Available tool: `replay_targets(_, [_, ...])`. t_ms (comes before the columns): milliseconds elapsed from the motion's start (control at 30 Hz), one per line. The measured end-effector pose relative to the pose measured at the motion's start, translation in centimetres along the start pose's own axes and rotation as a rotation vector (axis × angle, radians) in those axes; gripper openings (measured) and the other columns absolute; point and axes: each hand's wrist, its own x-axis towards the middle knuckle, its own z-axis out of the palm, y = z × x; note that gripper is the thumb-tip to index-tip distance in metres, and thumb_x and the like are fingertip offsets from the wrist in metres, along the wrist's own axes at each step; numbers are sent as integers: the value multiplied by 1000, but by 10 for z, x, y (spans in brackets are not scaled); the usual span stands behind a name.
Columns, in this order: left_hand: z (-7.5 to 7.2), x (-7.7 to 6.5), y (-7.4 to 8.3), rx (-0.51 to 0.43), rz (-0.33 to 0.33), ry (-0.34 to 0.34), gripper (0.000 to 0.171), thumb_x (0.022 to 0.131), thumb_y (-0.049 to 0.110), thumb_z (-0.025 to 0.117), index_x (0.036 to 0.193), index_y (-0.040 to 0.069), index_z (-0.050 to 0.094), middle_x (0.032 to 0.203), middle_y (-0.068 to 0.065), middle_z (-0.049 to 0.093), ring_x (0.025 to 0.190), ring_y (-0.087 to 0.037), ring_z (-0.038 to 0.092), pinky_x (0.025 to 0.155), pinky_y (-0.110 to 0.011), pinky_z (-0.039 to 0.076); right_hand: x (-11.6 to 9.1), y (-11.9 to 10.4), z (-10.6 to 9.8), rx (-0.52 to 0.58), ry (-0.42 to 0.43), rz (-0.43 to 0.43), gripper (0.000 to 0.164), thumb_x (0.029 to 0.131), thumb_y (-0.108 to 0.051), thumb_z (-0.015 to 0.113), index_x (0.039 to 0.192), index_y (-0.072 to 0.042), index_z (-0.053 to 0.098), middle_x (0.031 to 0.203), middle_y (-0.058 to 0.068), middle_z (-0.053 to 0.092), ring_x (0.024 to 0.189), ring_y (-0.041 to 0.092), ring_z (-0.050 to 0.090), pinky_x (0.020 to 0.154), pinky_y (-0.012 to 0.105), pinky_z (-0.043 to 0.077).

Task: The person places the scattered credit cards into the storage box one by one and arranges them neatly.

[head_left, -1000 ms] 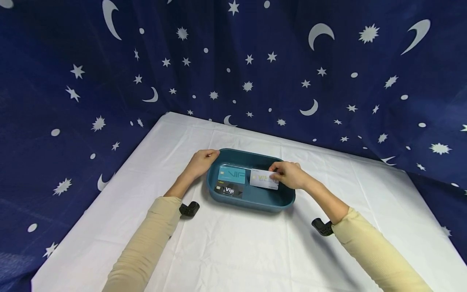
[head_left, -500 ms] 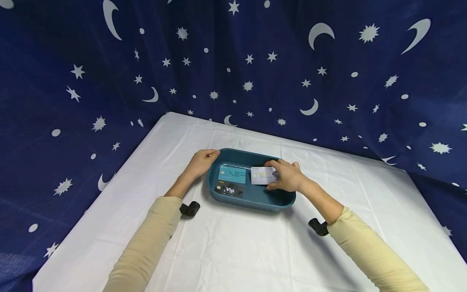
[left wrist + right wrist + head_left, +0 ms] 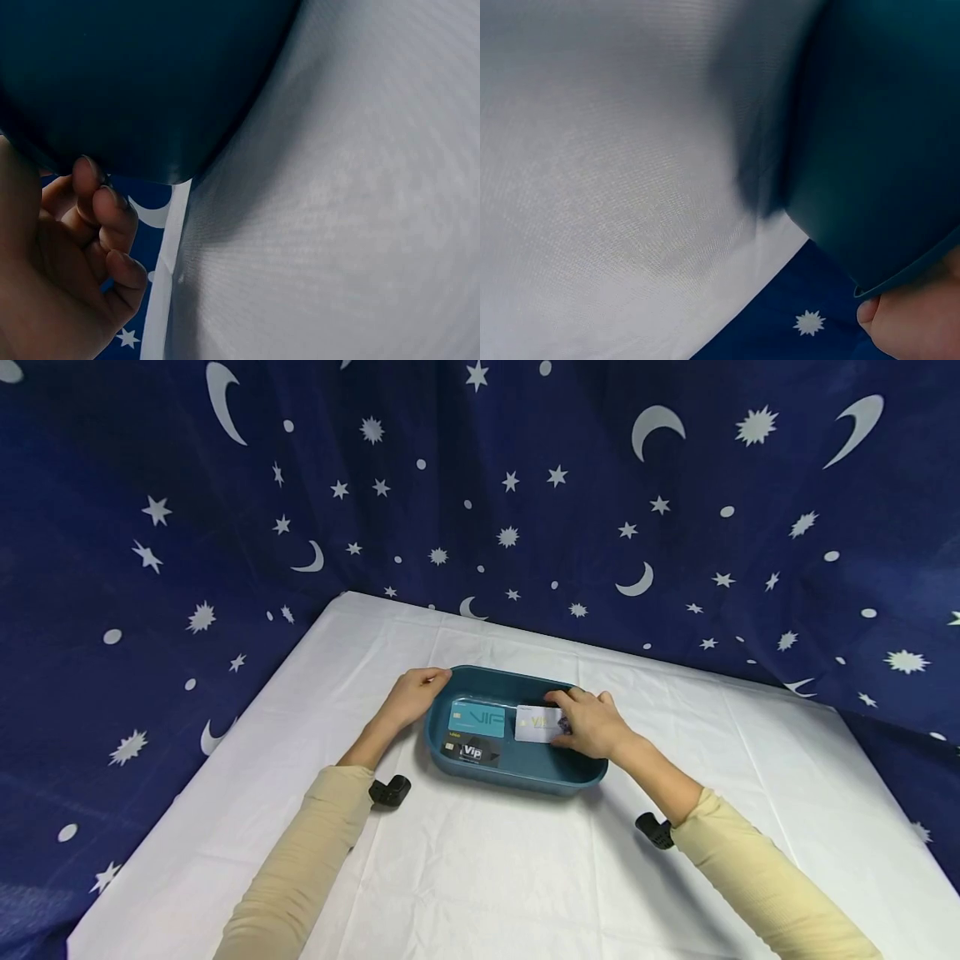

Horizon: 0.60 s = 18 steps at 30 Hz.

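A dark teal oval plastic basin (image 3: 517,779) stands on the white-covered table. My left hand (image 3: 411,695) grips its left rim; the left wrist view shows that hand's fingers (image 3: 114,217) curled by the basin's wall. Inside the basin, my right hand (image 3: 594,724) holds a white VIP card (image 3: 531,724) by its right end, thumb and fingers at opposite edges. That hand covers part of the card. To the left lie a light-blue VIP card (image 3: 477,718) and, nearer me, a black VIP card (image 3: 468,749). The right wrist view shows only a bit of the right hand (image 3: 922,319) behind the rim.
A white cloth (image 3: 480,868) covers the table. Behind it hangs a dark blue curtain (image 3: 450,510) with moons and stars. Black wrist cameras (image 3: 390,791) sit at both sleeves.
My right hand has changed its hold on the white card, from fingers on its face to thumb and fingers at the edges. The card lies straighter now. The left hand stays put.
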Motion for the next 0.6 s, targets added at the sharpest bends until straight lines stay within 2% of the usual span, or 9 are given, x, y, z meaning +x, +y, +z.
replay_targets(200, [0,-1,2,-4,3,-3,40,101,32,47,123,4,64,120,-13,64,118,-28,54,101,-42,39,-1,0,3,-69,0,-8,62,79,-32,79,130,-10,52,115,14,57,101,34,56,70,41,33])
replay_targets(367, [1,-1,2,-3,-1,-5,41,101,32,47,123,4,64,120,-13,64,119,-28,54,101,-43,39,-2,1,3,-80,7,-23,60,80,-40,77,127,-11,55,110,12,57,97,33,57,69,40,33])
replay_targets(600, [1,-1,1,1,-11,-3,42,101,34,47,124,4,64,121,-13,63,120,-28,53,102,-43,38,-2,2,5,-91,61,-126,61,78,-39,78,127,-11,54,109,11,60,100,32,57,71,41,35])
